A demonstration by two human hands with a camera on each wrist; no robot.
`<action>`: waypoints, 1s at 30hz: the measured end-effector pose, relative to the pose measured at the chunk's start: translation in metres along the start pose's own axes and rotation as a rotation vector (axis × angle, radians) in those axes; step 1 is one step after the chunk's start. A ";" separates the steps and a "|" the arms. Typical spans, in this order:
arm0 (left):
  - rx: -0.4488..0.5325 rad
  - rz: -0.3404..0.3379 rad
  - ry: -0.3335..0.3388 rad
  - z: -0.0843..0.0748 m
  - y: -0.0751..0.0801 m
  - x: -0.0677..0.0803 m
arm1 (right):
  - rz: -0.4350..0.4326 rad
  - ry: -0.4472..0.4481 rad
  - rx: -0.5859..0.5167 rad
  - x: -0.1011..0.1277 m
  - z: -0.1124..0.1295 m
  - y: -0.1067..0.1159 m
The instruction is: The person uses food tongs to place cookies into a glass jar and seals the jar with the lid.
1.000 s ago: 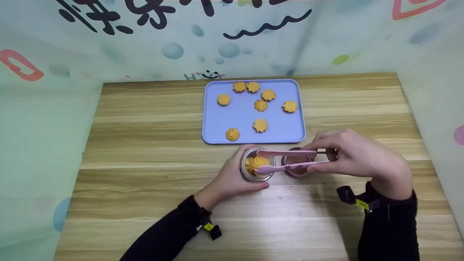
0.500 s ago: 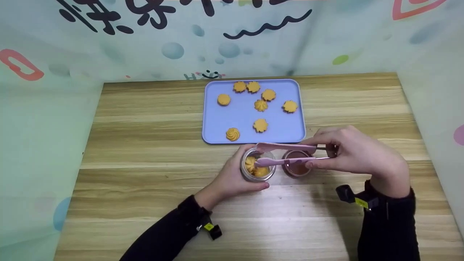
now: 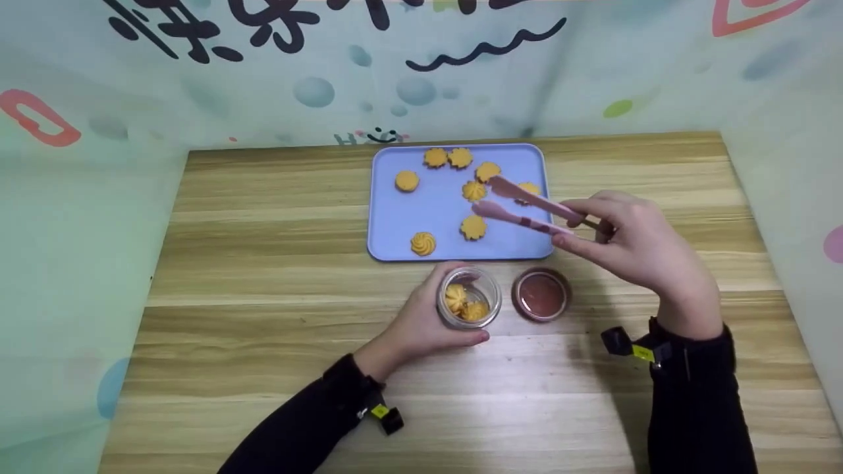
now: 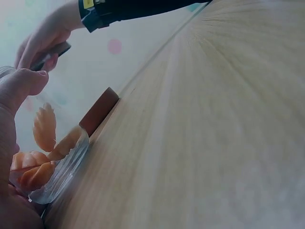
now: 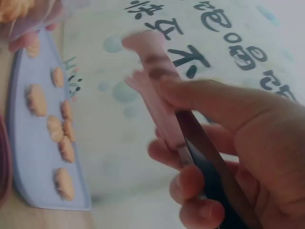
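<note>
Cookies are seen in the glass jar [image 3: 469, 305] gripped by the left hand [image 3: 421, 322]; more lie on the blue tray [image 3: 395, 224]. Pink tongs [image 3: 523, 207], apparently empty, are pinched by the right hand [image 3: 632, 247]; the jar's clear wall [image 4: 66, 167] shows closest from the left wrist.

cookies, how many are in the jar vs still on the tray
Done: a few cookies lie in the glass jar, gripped by the left hand. In hand: the right hand holds empty pink tongs over the blue tray. Left: eight tray cookies; the lid lies beside the jar.
</note>
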State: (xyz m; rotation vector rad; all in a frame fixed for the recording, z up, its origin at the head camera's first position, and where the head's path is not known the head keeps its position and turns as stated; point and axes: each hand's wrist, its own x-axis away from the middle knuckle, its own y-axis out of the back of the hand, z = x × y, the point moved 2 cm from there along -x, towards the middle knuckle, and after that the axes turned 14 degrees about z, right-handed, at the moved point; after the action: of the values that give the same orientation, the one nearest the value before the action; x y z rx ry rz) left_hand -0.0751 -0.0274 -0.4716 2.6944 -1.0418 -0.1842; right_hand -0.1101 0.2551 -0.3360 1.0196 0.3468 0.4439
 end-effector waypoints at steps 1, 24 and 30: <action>-0.002 -0.001 0.004 0.001 0.000 0.000 | -0.010 -0.026 0.002 -0.002 -0.002 -0.002; -0.065 0.091 -0.054 -0.037 0.004 0.008 | 0.110 -0.043 0.073 -0.045 0.006 -0.098; -0.084 0.090 -0.056 -0.037 0.004 0.007 | 0.148 -0.032 0.108 -0.046 0.008 -0.105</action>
State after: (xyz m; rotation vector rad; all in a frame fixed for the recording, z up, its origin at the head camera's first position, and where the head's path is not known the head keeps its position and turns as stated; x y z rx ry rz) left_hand -0.0649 -0.0280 -0.4351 2.5756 -1.1421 -0.2815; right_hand -0.1257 0.1784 -0.4208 1.1609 0.2700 0.5464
